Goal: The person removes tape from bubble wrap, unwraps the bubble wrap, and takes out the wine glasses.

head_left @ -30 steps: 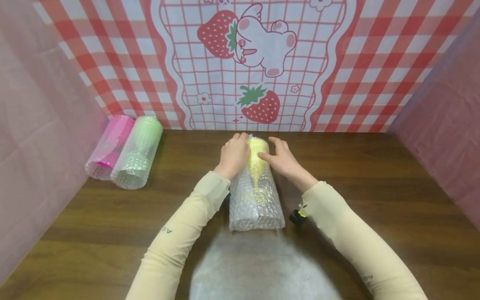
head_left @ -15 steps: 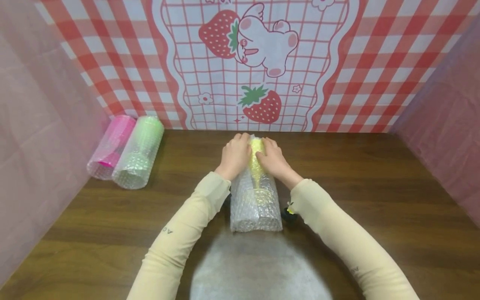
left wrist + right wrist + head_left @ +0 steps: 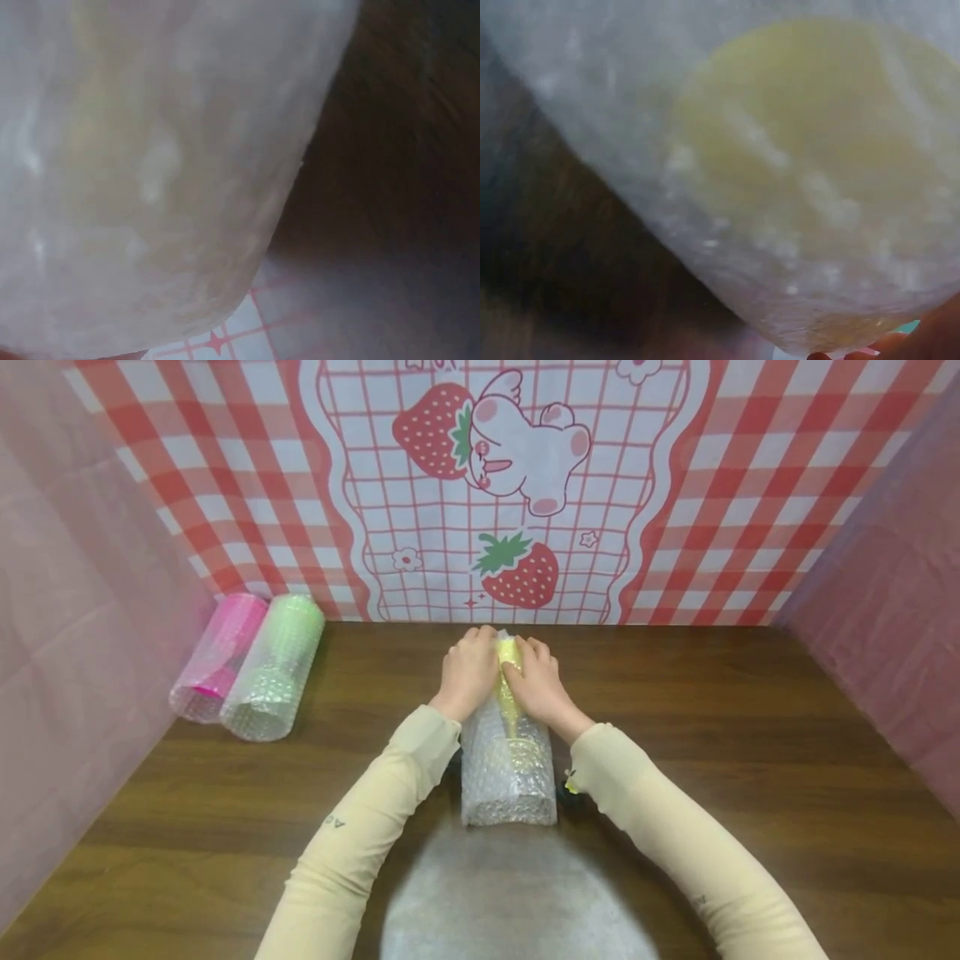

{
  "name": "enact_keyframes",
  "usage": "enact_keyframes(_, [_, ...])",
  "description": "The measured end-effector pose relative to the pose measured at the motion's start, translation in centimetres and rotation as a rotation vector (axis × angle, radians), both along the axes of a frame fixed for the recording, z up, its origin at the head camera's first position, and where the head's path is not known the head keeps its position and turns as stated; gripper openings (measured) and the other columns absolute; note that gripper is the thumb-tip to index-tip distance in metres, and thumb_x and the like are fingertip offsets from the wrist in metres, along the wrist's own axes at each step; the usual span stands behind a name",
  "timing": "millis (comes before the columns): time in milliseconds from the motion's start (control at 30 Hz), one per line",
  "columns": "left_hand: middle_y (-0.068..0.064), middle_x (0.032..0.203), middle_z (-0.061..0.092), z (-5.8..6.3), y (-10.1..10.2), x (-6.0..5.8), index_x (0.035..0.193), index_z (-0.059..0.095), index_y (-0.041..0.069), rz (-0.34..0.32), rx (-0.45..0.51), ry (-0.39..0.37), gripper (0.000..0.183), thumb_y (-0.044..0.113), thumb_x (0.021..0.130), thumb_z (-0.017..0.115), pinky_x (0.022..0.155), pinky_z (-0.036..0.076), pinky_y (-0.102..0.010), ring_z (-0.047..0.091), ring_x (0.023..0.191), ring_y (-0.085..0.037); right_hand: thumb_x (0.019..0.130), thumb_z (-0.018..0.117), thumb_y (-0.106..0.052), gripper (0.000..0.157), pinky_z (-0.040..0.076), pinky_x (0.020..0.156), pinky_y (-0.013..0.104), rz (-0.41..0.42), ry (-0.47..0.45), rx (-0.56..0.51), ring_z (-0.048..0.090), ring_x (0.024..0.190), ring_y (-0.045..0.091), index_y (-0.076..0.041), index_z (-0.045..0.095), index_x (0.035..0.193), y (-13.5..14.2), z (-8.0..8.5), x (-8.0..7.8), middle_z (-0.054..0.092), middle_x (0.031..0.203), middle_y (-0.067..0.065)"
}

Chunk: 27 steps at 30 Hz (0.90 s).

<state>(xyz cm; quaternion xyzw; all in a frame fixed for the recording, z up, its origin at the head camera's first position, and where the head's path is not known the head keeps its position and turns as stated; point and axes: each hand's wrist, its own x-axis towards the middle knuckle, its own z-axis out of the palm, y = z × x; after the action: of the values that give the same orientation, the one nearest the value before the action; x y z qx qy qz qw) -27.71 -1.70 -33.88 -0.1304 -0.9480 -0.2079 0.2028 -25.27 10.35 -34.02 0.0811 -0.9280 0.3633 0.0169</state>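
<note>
A yellow goblet point(image 3: 507, 689) lies in clear bubble wrap point(image 3: 504, 797) at the middle of the table, its cup end pointing to the back wall. Through the wrap its stem and round foot show. My left hand point(image 3: 470, 670) holds the far end from the left. From the right my right hand point(image 3: 538, 683) grips the same end, thumb on top of the wrap. Both wrist views are filled by blurred bubble wrap point(image 3: 172, 150) with yellow behind it; the right wrist view also catches fingers point(image 3: 937, 337) at the lower right corner.
Two more wrapped pieces, one pink point(image 3: 228, 635) and one green point(image 3: 281, 660), lie side by side at the back left. A checked strawberry cloth point(image 3: 517, 568) hangs behind the table point(image 3: 712, 710). Beside my right sleeve a small dark object point(image 3: 568, 793) is partly hidden.
My right hand has come in from the right and closed on the wrapped goblet's far end. The wrap's right side has drawn inward, narrowing the bundle. My left hand has stayed in place.
</note>
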Motion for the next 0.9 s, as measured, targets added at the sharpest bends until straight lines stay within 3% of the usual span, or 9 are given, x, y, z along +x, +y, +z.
enact_keyframes(233, [-0.01, 0.1, 0.065, 0.1, -0.6, 0.0, 0.109, 0.06, 0.008, 0.015, 0.072, -0.003, 0.023, 0.008, 0.089, 0.048, 0.066, 0.054, -0.04, 0.064, 0.081, -0.032, 0.093, 0.045, -0.027, 0.062, 0.021, 0.108, 0.051, 0.002, 0.024, 0.017, 0.018, 0.131, 0.043, 0.0, 0.019, 0.143, 0.1, -0.3, 0.1, 0.015, 0.146, 0.025])
enact_keyframes(667, [-0.009, 0.102, 0.065, -0.2, -1.5, 0.0, 0.108, 0.059, 0.008, 0.028, 0.077, 0.009, 0.024, 0.005, 0.089, 0.044, 0.069, 0.052, -0.043, 0.063, 0.084, -0.033, 0.095, 0.038, -0.024, 0.061, 0.017, 0.109, 0.052, 0.001, -0.049, -0.009, 0.013, 0.133, 0.043, -0.002, 0.011, 0.144, 0.6, 0.2, 0.4, 0.008, 0.148, 0.023])
enact_keyframes(900, [-0.012, 0.099, 0.065, -0.4, -2.3, 0.0, 0.107, 0.058, 0.005, 0.015, 0.122, 0.042, 0.022, 0.003, 0.088, 0.046, 0.069, 0.052, -0.043, 0.063, 0.083, -0.034, 0.095, 0.038, -0.022, 0.054, 0.018, 0.106, 0.057, 0.014, -0.041, -0.03, 0.014, 0.133, 0.045, -0.012, 0.019, 0.145, 0.7, 0.2, 0.4, 0.007, 0.148, 0.024])
